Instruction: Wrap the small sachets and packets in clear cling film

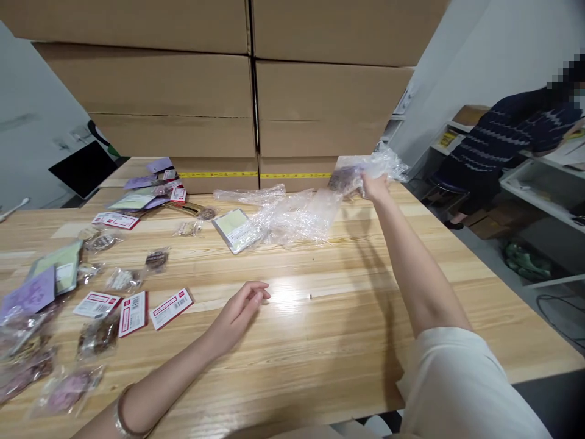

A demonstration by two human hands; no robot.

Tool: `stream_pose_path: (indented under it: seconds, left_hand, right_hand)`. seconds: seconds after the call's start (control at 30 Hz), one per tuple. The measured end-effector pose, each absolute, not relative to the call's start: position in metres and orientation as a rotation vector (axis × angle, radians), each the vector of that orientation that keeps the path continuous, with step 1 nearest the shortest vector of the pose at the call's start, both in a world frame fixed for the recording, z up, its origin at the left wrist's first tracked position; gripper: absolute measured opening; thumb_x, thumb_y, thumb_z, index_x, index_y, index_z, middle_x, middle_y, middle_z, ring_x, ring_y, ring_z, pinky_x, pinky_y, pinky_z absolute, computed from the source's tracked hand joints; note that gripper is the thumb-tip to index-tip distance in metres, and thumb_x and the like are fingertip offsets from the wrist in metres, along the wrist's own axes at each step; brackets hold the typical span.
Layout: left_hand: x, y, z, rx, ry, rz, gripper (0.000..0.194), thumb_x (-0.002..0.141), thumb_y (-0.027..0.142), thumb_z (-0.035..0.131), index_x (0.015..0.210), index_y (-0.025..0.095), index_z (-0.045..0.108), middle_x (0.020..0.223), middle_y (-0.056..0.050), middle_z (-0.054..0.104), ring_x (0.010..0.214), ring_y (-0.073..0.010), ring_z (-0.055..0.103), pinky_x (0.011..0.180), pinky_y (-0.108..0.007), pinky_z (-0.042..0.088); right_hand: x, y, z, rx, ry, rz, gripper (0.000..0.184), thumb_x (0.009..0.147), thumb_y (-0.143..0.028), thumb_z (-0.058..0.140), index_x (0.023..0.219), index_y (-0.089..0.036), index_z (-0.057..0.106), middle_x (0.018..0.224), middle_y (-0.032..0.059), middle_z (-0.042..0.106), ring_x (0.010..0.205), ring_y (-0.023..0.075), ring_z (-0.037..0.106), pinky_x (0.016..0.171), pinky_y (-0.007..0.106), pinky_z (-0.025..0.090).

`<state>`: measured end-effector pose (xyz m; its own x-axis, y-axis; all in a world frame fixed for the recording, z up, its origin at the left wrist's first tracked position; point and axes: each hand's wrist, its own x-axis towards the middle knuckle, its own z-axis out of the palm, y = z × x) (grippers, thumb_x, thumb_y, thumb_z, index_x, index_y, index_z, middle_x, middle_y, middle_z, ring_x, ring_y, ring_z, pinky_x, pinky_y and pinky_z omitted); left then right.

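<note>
My right hand (375, 186) is stretched far across the wooden table (320, 341), closed on a crumpled clear plastic bag (365, 169) with something dark purple inside. My left hand (240, 314) rests low over the table near its middle, fingers loosely curled and empty. Just left of it lie red-and-white label cards (171, 308). A heap of empty clear plastic bags (292, 216) and a flat pale green packet (233, 228) lie between the two hands.
Stacked cardboard boxes (251, 97) wall off the table's far side. Small clear packets, purple and green cards (31, 292) and more labels cover the left part of the table. A person in a dark patterned sweater (512, 137) stands at shelves on the right.
</note>
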<state>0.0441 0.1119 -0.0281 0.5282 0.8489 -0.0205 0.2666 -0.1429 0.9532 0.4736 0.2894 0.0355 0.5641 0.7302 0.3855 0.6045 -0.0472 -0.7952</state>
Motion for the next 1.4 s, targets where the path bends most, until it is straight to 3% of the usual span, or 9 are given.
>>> stream_pose_path:
  seconds: [0.1, 0.2, 0.3, 0.47, 0.6, 0.8, 1.0, 1.3, 1.4]
  left_hand:
    - [0.044, 0.111, -0.026, 1.681, 0.93, 0.648, 0.034, 0.102, 0.046, 0.04, 0.12, 0.021, 0.055, 0.108, -0.009, 0.065, 0.106, -0.0202, 0.06, 0.093, -0.035, 0.045]
    - [0.045, 0.11, -0.026, 1.676, 0.891, 0.647, 0.032, 0.102, 0.044, 0.041, 0.117, 0.02, 0.055, 0.107, -0.009, 0.065, 0.103, -0.0196, 0.06, 0.093, -0.035, 0.045]
    - [0.045, 0.108, -0.029, 1.654, 0.864, 0.673, 0.03, 0.101, 0.044, 0.045, 0.114, 0.019, 0.057, 0.103, -0.008, 0.065, 0.098, -0.019, 0.061, 0.09, -0.035, 0.045]
    - [0.049, 0.106, -0.036, 1.344, 0.814, 0.735, 0.038, 0.093, 0.051, 0.059, 0.113, 0.018, 0.059, 0.098, -0.008, 0.066, 0.091, -0.0195, 0.064, 0.084, -0.036, 0.049]
    - [0.053, 0.109, -0.035, 1.054, 0.79, 0.737, 0.048, 0.084, 0.049, 0.072, 0.12, 0.019, 0.061, 0.125, -0.015, 0.064, 0.106, -0.0258, 0.067, 0.093, -0.042, 0.049]
    - [0.054, 0.115, -0.033, 0.823, 0.798, 0.797, 0.05, 0.077, 0.047, 0.079, 0.116, 0.019, 0.067, 0.129, -0.015, 0.065, 0.11, -0.0278, 0.067, 0.1, -0.045, 0.046]
    - [0.055, 0.117, -0.036, 0.853, 0.834, 0.917, 0.045, 0.079, 0.051, 0.076, 0.109, 0.017, 0.069, 0.117, -0.011, 0.07, 0.105, -0.0245, 0.067, 0.097, -0.04, 0.048]
    - [0.042, 0.129, -0.017, 0.657, 0.824, 0.955, 0.057, 0.078, 0.066, 0.066, 0.111, 0.02, 0.068, 0.114, -0.01, 0.071, 0.105, -0.0273, 0.067, 0.088, -0.04, 0.054]
    - [0.036, 0.135, -0.017, 0.69, 0.874, 0.965, 0.047, 0.072, 0.05, 0.079, 0.104, 0.017, 0.067, 0.101, -0.007, 0.071, 0.086, -0.0218, 0.068, 0.078, -0.037, 0.056]
  right_hand:
    - [0.435, 0.275, 0.018, -1.843, -1.309, 0.157, 0.064, 0.08, -0.049, 0.064, 0.126, -0.005, 0.055, 0.14, 0.0284, 0.046, 0.135, 0.0401, 0.039, 0.113, 0.058, 0.026]
    - [0.386, 0.248, -0.001, -1.736, -1.698, 0.406, 0.066, 0.078, -0.049, 0.069, 0.132, -0.013, 0.058, 0.136, 0.0184, 0.057, 0.129, 0.0321, 0.05, 0.112, 0.044, 0.034]
    - [0.346, 0.222, -0.01, -1.747, -1.67, 0.739, 0.073, 0.065, -0.045, 0.081, 0.128, -0.013, 0.062, 0.121, 0.0157, 0.067, 0.114, 0.032, 0.059, 0.102, 0.041, 0.041]
    - [0.31, 0.179, -0.008, -1.652, -1.513, 1.124, 0.037, 0.077, -0.051, 0.068, 0.091, -0.016, 0.071, 0.091, 0.0072, 0.073, 0.083, 0.0232, 0.066, 0.076, 0.032, 0.049]
    - [0.294, 0.159, -0.004, -1.403, -1.045, 1.43, 0.031, 0.08, -0.05, 0.066, 0.086, -0.02, 0.068, 0.087, 0.0049, 0.071, 0.076, 0.018, 0.064, 0.068, 0.028, 0.049]
    - [0.287, 0.164, -0.004, -1.295, -0.957, 1.425, 0.031, 0.086, -0.051, 0.051, 0.096, -0.025, 0.064, 0.096, 0.005, 0.071, 0.074, 0.0181, 0.065, 0.064, 0.03, 0.05]
    - [0.271, 0.136, -0.021, -1.452, -1.48, 1.241, 0.034, 0.084, -0.049, 0.055, 0.066, -0.02, 0.056, 0.061, -0.0009, 0.054, 0.064, 0.0176, 0.051, 0.066, 0.031, 0.04]
    - [0.267, 0.1, 0.008, -1.261, -2.013, 0.954, 0.024, 0.091, -0.027, 0.043, 0.078, -0.019, 0.063, 0.081, 0.0035, 0.06, 0.078, 0.0189, 0.055, 0.074, 0.031, 0.039]
    - [0.275, 0.099, 0.005, -1.225, -1.808, 1.097, 0.022, 0.085, -0.025, 0.045, 0.072, -0.02, 0.062, 0.081, 0.0033, 0.061, 0.081, 0.0193, 0.056, 0.076, 0.032, 0.041]
